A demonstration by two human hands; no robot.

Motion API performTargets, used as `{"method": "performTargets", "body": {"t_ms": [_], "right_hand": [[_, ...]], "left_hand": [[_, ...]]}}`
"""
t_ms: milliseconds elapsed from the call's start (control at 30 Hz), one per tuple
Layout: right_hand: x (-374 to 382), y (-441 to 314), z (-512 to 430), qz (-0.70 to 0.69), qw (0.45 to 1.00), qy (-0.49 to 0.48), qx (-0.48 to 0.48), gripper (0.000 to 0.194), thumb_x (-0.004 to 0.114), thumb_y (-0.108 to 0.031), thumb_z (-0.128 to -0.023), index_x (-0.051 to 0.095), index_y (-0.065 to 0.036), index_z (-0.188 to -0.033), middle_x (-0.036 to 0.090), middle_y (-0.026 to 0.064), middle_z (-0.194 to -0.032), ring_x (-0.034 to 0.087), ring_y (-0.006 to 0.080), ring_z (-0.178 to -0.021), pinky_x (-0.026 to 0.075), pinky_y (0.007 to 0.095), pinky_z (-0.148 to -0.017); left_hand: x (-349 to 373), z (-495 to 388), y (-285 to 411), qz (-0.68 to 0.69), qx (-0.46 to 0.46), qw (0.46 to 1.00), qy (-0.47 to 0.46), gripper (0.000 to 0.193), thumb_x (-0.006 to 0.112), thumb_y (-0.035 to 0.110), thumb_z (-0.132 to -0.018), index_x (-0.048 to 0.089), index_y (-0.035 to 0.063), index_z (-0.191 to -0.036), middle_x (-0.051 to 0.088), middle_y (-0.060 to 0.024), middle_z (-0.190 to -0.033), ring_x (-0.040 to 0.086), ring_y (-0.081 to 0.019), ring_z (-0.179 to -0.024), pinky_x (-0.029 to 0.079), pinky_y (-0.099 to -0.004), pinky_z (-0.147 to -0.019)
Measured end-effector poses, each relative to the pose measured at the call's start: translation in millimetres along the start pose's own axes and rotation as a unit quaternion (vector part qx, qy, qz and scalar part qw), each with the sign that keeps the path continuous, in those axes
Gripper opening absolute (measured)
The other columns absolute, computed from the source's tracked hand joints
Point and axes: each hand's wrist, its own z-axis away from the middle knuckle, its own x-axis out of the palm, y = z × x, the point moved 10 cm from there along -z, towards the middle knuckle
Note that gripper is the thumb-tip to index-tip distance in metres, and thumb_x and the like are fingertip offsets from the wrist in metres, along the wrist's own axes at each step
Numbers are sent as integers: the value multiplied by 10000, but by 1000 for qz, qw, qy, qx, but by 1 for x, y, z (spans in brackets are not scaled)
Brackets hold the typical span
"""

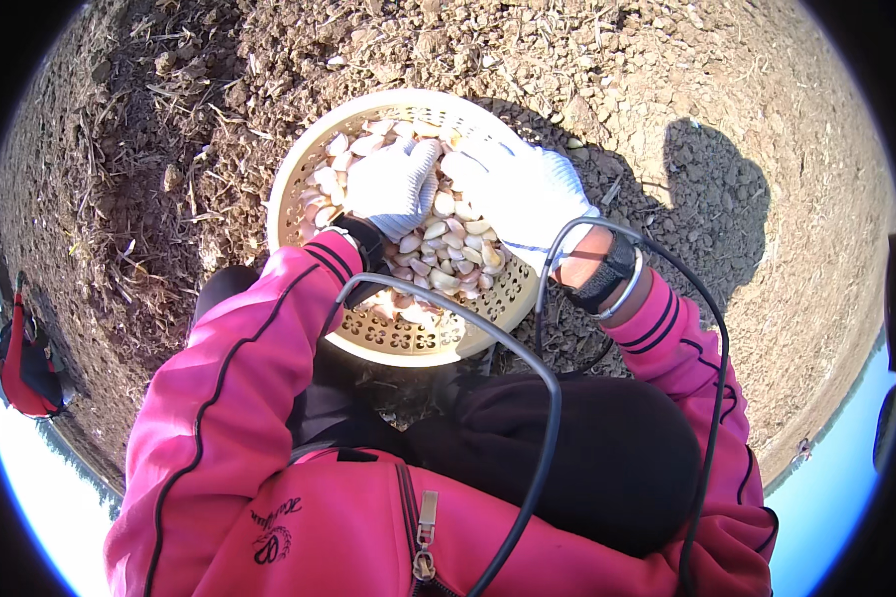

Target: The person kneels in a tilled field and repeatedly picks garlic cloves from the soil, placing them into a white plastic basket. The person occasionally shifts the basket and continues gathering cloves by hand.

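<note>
A cream plastic basket point(284, 160) with a pierced wall stands on the soil in front of my knees, filled with loose garlic cloves point(455, 246). My left hand point(392, 183), in a white knit glove, is curled over the cloves left of the basket's middle. Its palm side is hidden, so any clove inside it cannot be seen. From the right, my right hand point(523, 190) reaches over the rim, gloved the same way, its fingertips close to the left hand among the cloves. Strong glare washes out its fingers. Dark straps circle both wrists.
Dry, cloddy soil point(717, 74) with straw bits surrounds the basket. Grey cables point(552, 418) loop across my lap and past my right wrist. Someone in red and dark clothing point(30, 366) is at the far left edge. My shadow point(717, 201) falls on the right.
</note>
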Motion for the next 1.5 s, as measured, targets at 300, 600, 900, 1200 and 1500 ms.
{"method": "performTargets", "body": {"t_ms": [300,600,900,1200,1500], "right_hand": [[86,27,-19,-132,935,-249,215,300,481,-240,-907,628,-43,-1079,695,162,-844,677,309,-781,529,416,-712],[69,2,7,-15,961,-247,122,225,523,-160,-877,741,-110,-904,719,92,-813,701,264,-787,534,389,-747],[42,4,-9,7,973,-215,87,224,584,-196,-790,746,-41,-779,713,113,-762,666,285,-785,527,394,-699],[48,31,1,-153,912,-267,273,257,588,-246,-843,678,-47,-978,686,184,-900,675,351,-811,545,450,-731],[13,74,26,-680,678,-22,279,342,650,-9,-883,525,-28,-1201,654,110,-880,617,148,-575,507,286,-469]], "left_hand": [[-9,-3,9,22,40,999,18,386,572,188,-809,627,167,-1191,614,-123,-943,631,-289,-778,521,-418,-652],[-8,-4,8,47,16,998,27,211,570,127,-834,606,82,-1037,622,-124,-816,627,-334,-725,501,-432,-617],[-12,-10,13,21,-2,999,-45,256,555,206,-831,607,110,-1062,639,-159,-865,637,-339,-723,524,-450,-623],[-12,-6,10,35,-15,999,-28,217,551,223,-834,630,114,-1004,647,-159,-829,638,-351,-699,505,-474,-622],[-19,-7,18,35,23,999,-10,200,566,202,-812,622,87,-965,633,-151,-826,625,-351,-715,503,-461,-631]]}}
